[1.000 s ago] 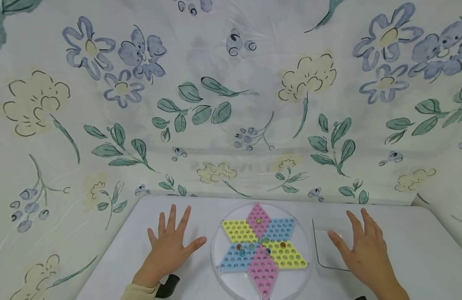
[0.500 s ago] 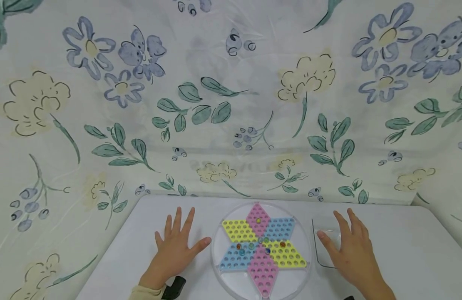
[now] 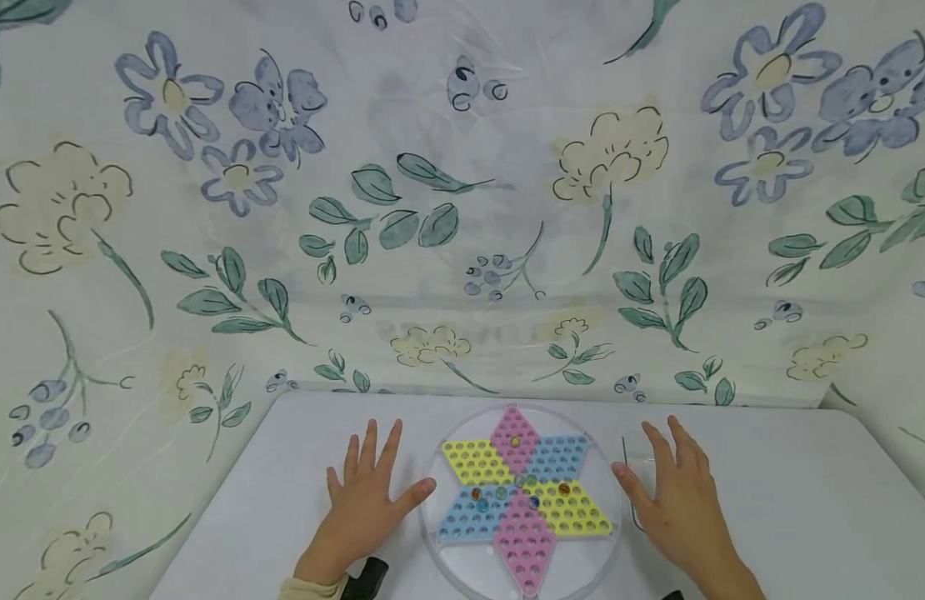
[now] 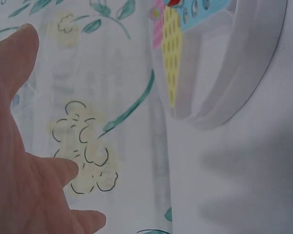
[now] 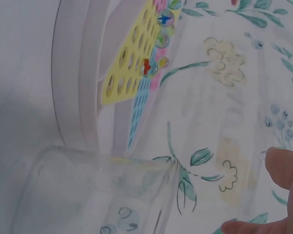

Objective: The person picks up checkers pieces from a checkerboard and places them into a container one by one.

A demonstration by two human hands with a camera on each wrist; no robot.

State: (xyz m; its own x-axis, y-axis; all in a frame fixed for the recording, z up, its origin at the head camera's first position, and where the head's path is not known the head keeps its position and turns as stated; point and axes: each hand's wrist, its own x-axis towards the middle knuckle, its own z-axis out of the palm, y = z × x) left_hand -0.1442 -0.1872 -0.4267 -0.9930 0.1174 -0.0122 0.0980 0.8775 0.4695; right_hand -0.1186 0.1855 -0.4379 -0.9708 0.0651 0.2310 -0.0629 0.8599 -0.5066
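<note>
A round white Chinese checkers board (image 3: 524, 542) with a pink, yellow and blue star lies between my two hands. Several glass marbles (image 3: 534, 502) sit in its holes, mostly around the centre. My left hand (image 3: 368, 504), fingers spread and holding nothing, is left of the board with the thumb tip close to the rim. On the other side, my right hand (image 3: 676, 504) has its fingers extended and holds nothing. It partly hides a clear, see-through container (image 5: 88, 190), which stands beside the board. In the left wrist view, my left hand (image 4: 19, 146) is apart from the board (image 4: 244, 83).
The board and container stand on a white table (image 3: 822, 500). Behind and beside the table hangs a flower-patterned white sheet (image 3: 507, 275). A black strap piece (image 3: 367, 577) is at my left wrist.
Both hands have moved inward toward the board, my left hand to the right and my right hand to the left, now covering more of the container. Board and marbles have stayed put.
</note>
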